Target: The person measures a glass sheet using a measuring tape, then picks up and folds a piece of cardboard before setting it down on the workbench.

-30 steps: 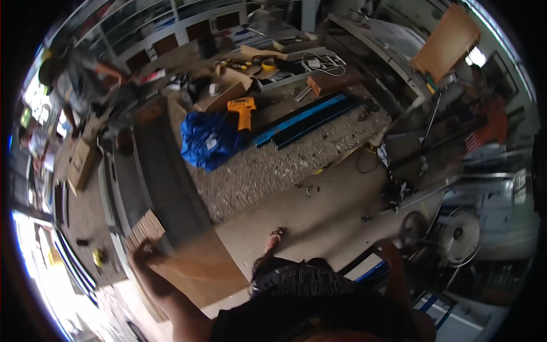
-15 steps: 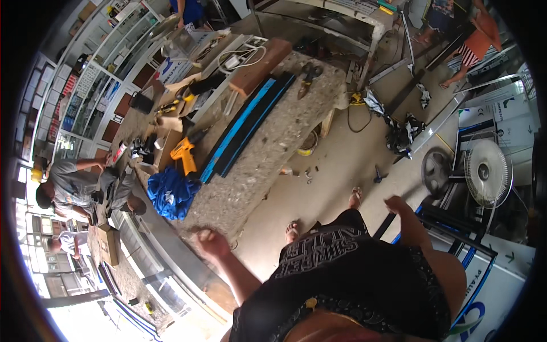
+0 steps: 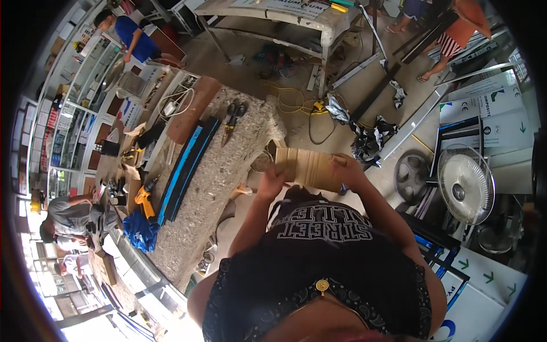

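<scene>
A creased piece of brown corrugated cardboard (image 3: 307, 167) is stretched out in front of my chest. My left hand (image 3: 272, 180) grips its left end, and my right hand (image 3: 348, 172) has hold of the right end. Left of my hands is a rough-topped workbench (image 3: 225, 176). On it rest scissors or snips with black handles (image 3: 231, 121), blue and black strips (image 3: 185, 171), an orange drill (image 3: 146, 199) and a bunched blue cloth (image 3: 140, 231).
To my right stand a fan (image 3: 465, 185), a round grey base (image 3: 411, 175) and stacked panels and frames (image 3: 484, 273). Crumpled black and silver wrapping (image 3: 373, 139) and a yellow cord (image 3: 285, 94) lie on the floor. Several other people are around the shop.
My hands, apart before with no cardboard showing, are now raised together in front of me holding it. The view has shifted, so the workbench sits farther left.
</scene>
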Demonstrator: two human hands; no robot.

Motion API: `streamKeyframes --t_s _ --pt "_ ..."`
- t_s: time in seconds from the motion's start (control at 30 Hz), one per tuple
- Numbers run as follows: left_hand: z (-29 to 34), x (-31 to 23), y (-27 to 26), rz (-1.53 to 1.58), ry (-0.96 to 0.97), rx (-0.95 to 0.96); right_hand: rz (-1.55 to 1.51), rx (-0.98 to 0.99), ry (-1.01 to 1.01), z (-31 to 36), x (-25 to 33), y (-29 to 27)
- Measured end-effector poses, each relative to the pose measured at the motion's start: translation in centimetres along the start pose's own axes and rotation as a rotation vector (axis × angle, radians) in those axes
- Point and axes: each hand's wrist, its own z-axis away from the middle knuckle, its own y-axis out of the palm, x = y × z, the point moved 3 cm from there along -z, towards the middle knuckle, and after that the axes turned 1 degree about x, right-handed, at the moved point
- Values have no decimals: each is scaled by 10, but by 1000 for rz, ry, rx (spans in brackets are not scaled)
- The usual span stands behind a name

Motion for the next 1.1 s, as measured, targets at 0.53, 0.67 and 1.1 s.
streamKeyframes --t_s 0.53,0.67,1.1 --pt "-326 -129 -25 8 99 120 -362 7 -185 -338 167 -86" --pt "-391 -164 -29 206 -34 28 -376 87 -115 -430 180 -65" --pt "-411 -146 -192 374 61 -946 172 480 -464 -711 395 46"
